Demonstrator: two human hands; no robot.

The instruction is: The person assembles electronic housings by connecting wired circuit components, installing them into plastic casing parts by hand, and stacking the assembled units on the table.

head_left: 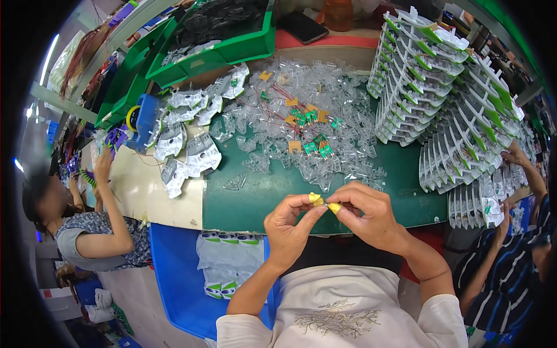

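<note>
My left hand [294, 225] and my right hand [371, 216] meet over the near edge of the green table mat [255, 206]. Yellow covers [335, 207] wrap some of my fingertips. Both hands are closed in a pinch around one small part, mostly hidden by the fingers, whose kind I cannot make out. Just beyond them spreads a heap of clear plastic pieces [348, 133]. On that heap lie small green circuit boards [326, 151], orange-yellow tabs [295, 146] and thin red wires [281, 91].
White-and-grey curved casings [203, 153] lie to the left, beside a blue tape dispenser [145, 119]. Tall stacks of green-edged casings [415, 81] stand at the right. A green crate [214, 61] and a phone [303, 28] are at the back. A blue bin [174, 290] sits below. Co-workers flank both sides.
</note>
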